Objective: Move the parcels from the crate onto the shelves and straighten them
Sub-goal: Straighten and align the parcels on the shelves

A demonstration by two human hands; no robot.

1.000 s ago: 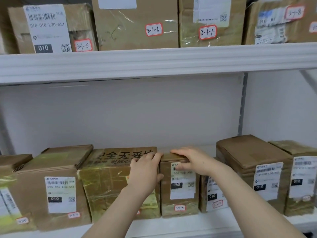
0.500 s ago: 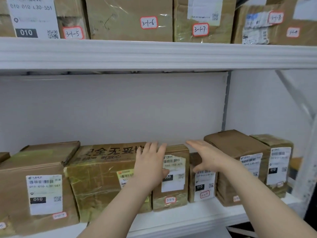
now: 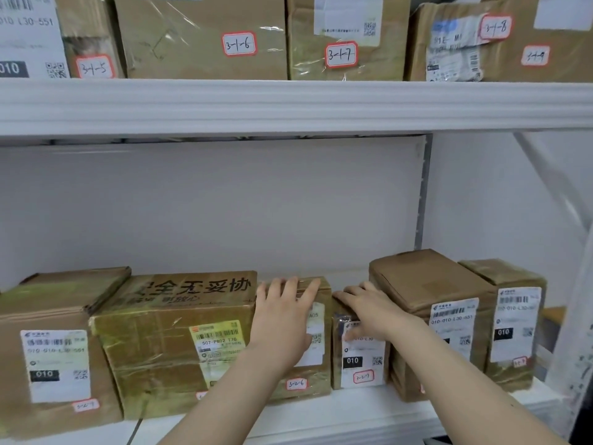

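Several brown cardboard parcels stand in a row on the lower white shelf (image 3: 353,409). My left hand (image 3: 284,319) lies flat, fingers straight, against the front of the narrow parcel tagged 3-2-6 (image 3: 316,374). My right hand (image 3: 369,308) rests on the top front of the small parcel tagged 3-2-7 (image 3: 362,364), fingers extended over its top and thumb down its label. A large taped parcel with black printed characters (image 3: 167,342) stands left of my left hand. The crate is out of view.
A taller brown parcel (image 3: 430,303) and another labelled one (image 3: 513,319) stand right of my right hand. Another parcel (image 3: 54,354) fills the left end. The upper shelf (image 3: 288,104) carries parcels tagged 3-1-5 to 3-1-9. A metal upright (image 3: 574,332) stands at the right.
My right hand has moved from the top of the 3-2-6 parcel onto the small 3-2-7 parcel. My left hand stays flat on the 3-2-6 parcel. The view shifted right.
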